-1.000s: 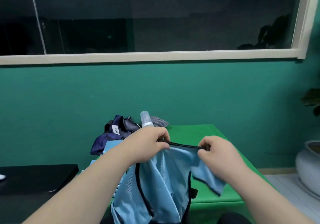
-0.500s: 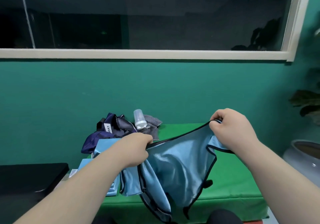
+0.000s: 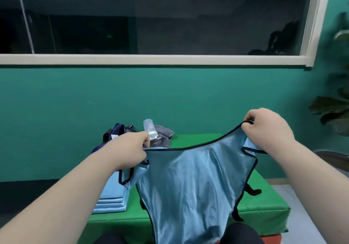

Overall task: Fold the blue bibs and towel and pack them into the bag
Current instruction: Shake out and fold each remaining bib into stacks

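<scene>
A light blue bib (image 3: pixel 190 183) with black trim hangs spread out in the air above the green table (image 3: pixel 264 206). My left hand (image 3: pixel 130 149) grips its left shoulder strap. My right hand (image 3: pixel 268 130) pinches the right strap, held higher. A stack of folded blue cloths (image 3: pixel 111 196) lies on the table's left side, partly behind my left forearm. The dark navy bag (image 3: pixel 115 132) sits at the table's far left corner, mostly hidden by my left hand.
A clear baby bottle (image 3: pixel 150 129) and a grey cloth (image 3: pixel 162 133) lie by the bag at the back. A green wall runs close behind the table. A potted plant (image 3: pixel 336 111) stands at the right. A black surface (image 3: pixel 28 192) lies to the left.
My hands have moved apart, the right one rising to the right, so the bunched bib now hangs stretched flat between them.
</scene>
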Available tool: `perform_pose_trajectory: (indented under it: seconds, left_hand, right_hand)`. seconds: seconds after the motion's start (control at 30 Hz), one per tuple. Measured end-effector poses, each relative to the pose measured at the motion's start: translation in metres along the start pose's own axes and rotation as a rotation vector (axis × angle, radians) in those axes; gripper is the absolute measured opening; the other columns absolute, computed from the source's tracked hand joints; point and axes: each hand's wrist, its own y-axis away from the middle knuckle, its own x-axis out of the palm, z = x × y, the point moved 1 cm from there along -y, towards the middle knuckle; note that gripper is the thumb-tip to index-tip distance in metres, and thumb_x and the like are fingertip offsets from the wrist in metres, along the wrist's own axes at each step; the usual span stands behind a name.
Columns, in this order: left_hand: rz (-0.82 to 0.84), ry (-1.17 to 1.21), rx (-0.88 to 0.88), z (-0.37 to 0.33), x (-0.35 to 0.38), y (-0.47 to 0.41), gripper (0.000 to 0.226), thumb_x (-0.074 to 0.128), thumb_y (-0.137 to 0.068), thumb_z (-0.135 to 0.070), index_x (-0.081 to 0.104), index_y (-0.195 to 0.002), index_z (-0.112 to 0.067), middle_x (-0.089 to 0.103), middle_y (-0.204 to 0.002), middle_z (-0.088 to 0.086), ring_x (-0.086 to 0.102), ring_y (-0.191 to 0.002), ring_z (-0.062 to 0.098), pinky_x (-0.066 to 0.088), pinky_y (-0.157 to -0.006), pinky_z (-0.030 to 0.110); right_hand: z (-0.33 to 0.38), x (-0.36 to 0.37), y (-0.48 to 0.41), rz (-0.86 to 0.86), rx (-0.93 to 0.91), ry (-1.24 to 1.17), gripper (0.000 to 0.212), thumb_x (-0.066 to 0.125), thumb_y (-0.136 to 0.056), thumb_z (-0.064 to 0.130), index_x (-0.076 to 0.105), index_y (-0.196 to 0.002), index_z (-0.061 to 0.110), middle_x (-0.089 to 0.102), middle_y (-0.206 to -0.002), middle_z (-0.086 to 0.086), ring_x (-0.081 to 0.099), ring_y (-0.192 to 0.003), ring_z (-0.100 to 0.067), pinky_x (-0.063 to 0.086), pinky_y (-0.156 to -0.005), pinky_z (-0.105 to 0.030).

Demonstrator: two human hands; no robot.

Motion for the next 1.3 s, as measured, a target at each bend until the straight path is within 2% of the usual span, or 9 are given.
perform_pose_trajectory:
  seconds: [0.13, 0.23, 0.37, 0.53, 0.6, 0.9, 1.07, 1.2, 1.3]
  left_hand:
    - [0.048, 0.086, 0.005, -0.007, -0.015, -0.014, 0.012, 0.058, -0.076, -0.015, 0.063, -0.08, -0.026, 0.066, -0.08, -0.005, 0.058, -0.07, 0.014, 0.043, -0.059, 0.028]
    - [0.039, 0.128, 0.004, -0.012, -0.017, -0.034, 0.017, 0.06, -0.079, -0.015, 0.064, -0.074, -0.031, 0.064, -0.077, -0.011, 0.056, -0.067, 0.008, 0.039, -0.055, 0.023]
    - [0.008, 0.145, -0.022, -0.016, -0.01, -0.073, 0.009, 0.06, -0.081, -0.016, 0.067, -0.078, -0.021, 0.06, -0.067, -0.005, 0.05, -0.059, 0.013, 0.034, -0.047, 0.02]
    - [-0.037, 0.169, -0.098, -0.006, 0.011, -0.134, 0.009, 0.06, -0.082, -0.02, 0.066, -0.083, -0.015, 0.058, -0.066, -0.001, 0.049, -0.057, 0.019, 0.037, -0.051, 0.022]
    - [-0.064, 0.171, -0.136, 0.003, 0.021, -0.164, 0.012, 0.059, -0.08, -0.022, 0.064, -0.081, -0.011, 0.058, -0.069, 0.003, 0.046, -0.06, 0.023, 0.039, -0.057, 0.025]
    - [-0.146, 0.194, -0.213, 0.033, 0.078, -0.292, 0.006, 0.054, -0.077, -0.019, 0.053, -0.071, -0.016, 0.056, -0.069, 0.006, 0.045, -0.062, 0.024, 0.042, -0.059, 0.029]
    - [-0.175, 0.279, -0.248, 0.054, 0.122, -0.359, 0.008, 0.054, -0.076, -0.018, 0.047, -0.073, -0.018, 0.048, -0.069, 0.005, 0.039, -0.062, 0.023, 0.035, -0.061, 0.03]
    - [-0.216, 0.335, -0.301, 0.066, 0.168, -0.398, 0.006, 0.054, -0.08, -0.023, 0.052, -0.075, -0.019, 0.061, -0.075, -0.004, 0.054, -0.068, 0.022, 0.043, -0.065, 0.029]
    - [-0.113, 0.291, -0.302, 0.071, 0.224, -0.417, 0.004, 0.054, -0.08, -0.022, 0.056, -0.08, -0.019, 0.064, -0.079, -0.002, 0.06, -0.081, 0.024, 0.047, -0.07, 0.03]
  right_hand:
    - [0.006, 0.017, -0.002, 0.019, -0.028, 0.01, 0.011, 0.051, -0.085, 0.022, 0.06, -0.079, 0.027, 0.055, -0.087, 0.008, 0.055, -0.08, -0.023, 0.042, -0.063, -0.031]
    - [0.013, 0.037, -0.011, 0.052, -0.045, 0.018, 0.009, 0.052, -0.084, 0.023, 0.06, -0.081, 0.025, 0.055, -0.088, 0.006, 0.056, -0.082, -0.025, 0.044, -0.064, -0.032]
    - [0.017, 0.069, -0.031, 0.098, -0.018, -0.005, 0.008, 0.052, -0.082, 0.021, 0.058, -0.078, 0.024, 0.057, -0.086, 0.006, 0.057, -0.08, -0.023, 0.051, -0.066, -0.033]
    - [0.015, 0.114, -0.073, 0.071, 0.022, -0.033, 0.009, 0.05, -0.083, 0.02, 0.056, -0.077, 0.023, 0.057, -0.086, 0.003, 0.057, -0.076, -0.023, 0.049, -0.063, -0.031]
    - [0.017, 0.134, -0.093, 0.063, 0.04, -0.042, 0.009, 0.049, -0.084, 0.02, 0.056, -0.078, 0.023, 0.056, -0.087, 0.003, 0.056, -0.076, -0.024, 0.049, -0.063, -0.032]
    - [0.038, 0.249, -0.176, 0.044, 0.053, -0.105, 0.008, 0.048, -0.087, 0.026, 0.053, -0.083, 0.023, 0.049, -0.091, 0.004, 0.055, -0.076, -0.025, 0.05, -0.068, -0.035]
    - [0.032, 0.318, -0.214, 0.048, 0.055, -0.145, 0.005, 0.048, -0.088, 0.024, 0.052, -0.086, 0.023, 0.05, -0.093, 0.005, 0.055, -0.075, -0.024, 0.051, -0.067, -0.036]
    - [0.015, 0.382, -0.227, 0.068, 0.089, -0.136, 0.006, 0.047, -0.089, 0.022, 0.053, -0.088, 0.023, 0.05, -0.095, 0.004, 0.055, -0.077, -0.025, 0.05, -0.068, -0.036]
    - [-0.003, 0.439, -0.223, 0.15, 0.103, -0.099, 0.004, 0.051, -0.088, 0.022, 0.055, -0.088, 0.023, 0.051, -0.096, 0.003, 0.056, -0.079, -0.026, 0.049, -0.068, -0.036]
